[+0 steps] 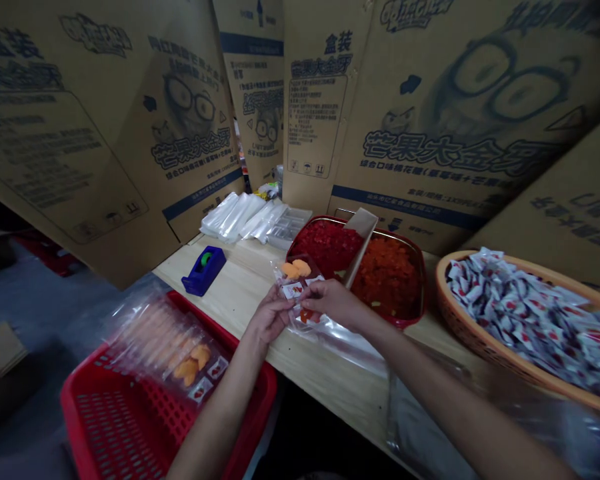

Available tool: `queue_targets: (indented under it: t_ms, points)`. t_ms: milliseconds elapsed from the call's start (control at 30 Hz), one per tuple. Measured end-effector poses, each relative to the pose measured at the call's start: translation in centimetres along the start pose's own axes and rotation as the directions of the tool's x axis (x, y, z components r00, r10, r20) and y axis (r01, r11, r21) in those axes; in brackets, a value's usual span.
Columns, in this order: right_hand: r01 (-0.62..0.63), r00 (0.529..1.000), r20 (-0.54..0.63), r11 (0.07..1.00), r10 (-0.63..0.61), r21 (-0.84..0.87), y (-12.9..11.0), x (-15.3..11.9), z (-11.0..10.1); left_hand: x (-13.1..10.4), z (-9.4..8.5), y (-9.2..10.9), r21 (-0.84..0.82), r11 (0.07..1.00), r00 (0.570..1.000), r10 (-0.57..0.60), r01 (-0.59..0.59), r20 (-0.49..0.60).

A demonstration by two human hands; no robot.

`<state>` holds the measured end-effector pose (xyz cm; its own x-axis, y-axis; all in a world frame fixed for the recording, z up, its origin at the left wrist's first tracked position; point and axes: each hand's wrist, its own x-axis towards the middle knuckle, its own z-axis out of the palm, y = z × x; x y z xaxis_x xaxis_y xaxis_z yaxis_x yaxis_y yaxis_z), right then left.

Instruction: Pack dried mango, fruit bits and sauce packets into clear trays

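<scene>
Above the wooden table, my left hand (271,316) pinches the left edge of a clear plastic package (293,289). Orange pieces (295,269) show at the package's top, with small printed sachets and a reddish piece lower down. My right hand (330,301) is closed at the package's right side, its fingertips together near the sachets; whether they hold a sachet or the plastic is too small to tell. Just behind the hands is a red tray of red pieces (325,244) and orange-red pieces (387,273), split by a cardboard strip (363,243).
An orange basket (447,293) of wrapped sachets stands at the right. A blue tape dispenser (204,270) and clear bags (237,217) lie on the table's left part. Below left, a red basket (80,393) holds filled packages (163,340). Large cardboard boxes (310,100) rise behind.
</scene>
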<state>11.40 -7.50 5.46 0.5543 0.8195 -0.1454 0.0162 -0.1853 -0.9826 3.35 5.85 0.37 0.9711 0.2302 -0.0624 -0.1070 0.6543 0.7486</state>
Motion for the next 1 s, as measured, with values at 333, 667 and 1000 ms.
queue_targets:
  t_ms: [333, 667, 1000]
  points:
    - [0.050, 0.996, -0.087, 0.989, -0.038, 0.138, 0.4, 0.6, 0.0, -0.1, 0.1, 0.0, 0.002, 1.000, 1.000, -0.031, 0.031, 0.000]
    - [0.227, 0.959, -0.122, 0.953, -0.254, -0.203, 1.4, 0.2, -2.0, 0.1, -0.5, 0.1, 0.013, 1.000, 1.000, -0.020, 0.020, -0.013]
    - [-0.038, 0.848, -0.381, 0.674, -0.369, -0.737, 2.5, -1.8, -6.8, -0.3, -0.4, 0.2, 0.020, 0.999, 0.999, -0.036, 0.036, -0.030]
